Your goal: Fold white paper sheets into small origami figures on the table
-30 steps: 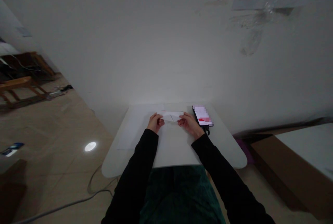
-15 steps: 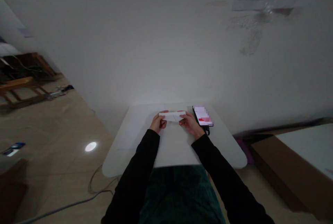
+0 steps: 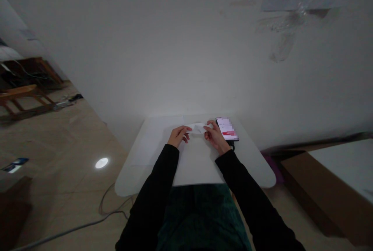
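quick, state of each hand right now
Left hand: closed, holding one end of the small folded white paper.
Right hand: closed, holding that paper's other end.

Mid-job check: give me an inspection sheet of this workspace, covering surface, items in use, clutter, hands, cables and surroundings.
Surface: white table with rounded front corners, against a pale wall.
Items in use: small folded white paper, held up between both hands; large flat white sheet on the table's left part.
Clutter: black-edged phone with lit screen, close beside the right hand.
Hands: left hand grips the folded paper's left end, right hand its right end.
Cables: long grey cable on the floor, left; short black cord or strap at the phone's near end.
Surroundings: brown box with white top, right; brown wooden stool or bench, far left.
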`<state>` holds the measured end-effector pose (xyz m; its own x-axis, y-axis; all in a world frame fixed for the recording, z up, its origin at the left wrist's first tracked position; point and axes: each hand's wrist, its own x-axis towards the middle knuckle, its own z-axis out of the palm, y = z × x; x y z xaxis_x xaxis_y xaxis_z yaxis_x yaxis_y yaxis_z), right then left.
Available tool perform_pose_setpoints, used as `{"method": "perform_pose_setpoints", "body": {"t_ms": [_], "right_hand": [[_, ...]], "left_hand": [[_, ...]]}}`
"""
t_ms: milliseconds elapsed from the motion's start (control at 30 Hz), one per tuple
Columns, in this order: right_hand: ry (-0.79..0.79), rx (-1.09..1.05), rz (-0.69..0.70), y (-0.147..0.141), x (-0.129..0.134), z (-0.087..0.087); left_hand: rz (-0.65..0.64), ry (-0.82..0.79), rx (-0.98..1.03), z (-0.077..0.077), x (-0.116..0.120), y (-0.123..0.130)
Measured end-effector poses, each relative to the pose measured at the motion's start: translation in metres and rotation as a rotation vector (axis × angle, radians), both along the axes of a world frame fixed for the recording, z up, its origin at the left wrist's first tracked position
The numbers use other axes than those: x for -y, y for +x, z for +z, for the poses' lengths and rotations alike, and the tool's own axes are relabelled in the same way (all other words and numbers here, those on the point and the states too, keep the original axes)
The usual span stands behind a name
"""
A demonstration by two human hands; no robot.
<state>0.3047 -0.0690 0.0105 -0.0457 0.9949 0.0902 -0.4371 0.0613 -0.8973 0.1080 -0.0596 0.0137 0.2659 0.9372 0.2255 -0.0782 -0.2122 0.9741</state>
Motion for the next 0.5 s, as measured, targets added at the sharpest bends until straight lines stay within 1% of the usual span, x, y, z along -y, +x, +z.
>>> {"method": "perform_pose_setpoints", "body": {"t_ms": [167,267,367,500], "right_hand": [[0.138,0.094,-0.046,0.001,0.007,0.008],[0.218,0.142,-0.085,0.000,0.008,0.007],[0.245,0.156,-0.098,0.000,0.006,0.002],[0.229,0.156,-0.066,0.001,0.001,-0.003]], "left_hand": [[0.090,0.026,0.101,0.003,0.001,0.002],[0.113,-0.003,0.168,0.002,0.003,0.004],[0.118,-0.031,0.176,0.000,0.005,0.005],[0.171,-0.008,0.174,-0.003,0.002,0.006]]}}
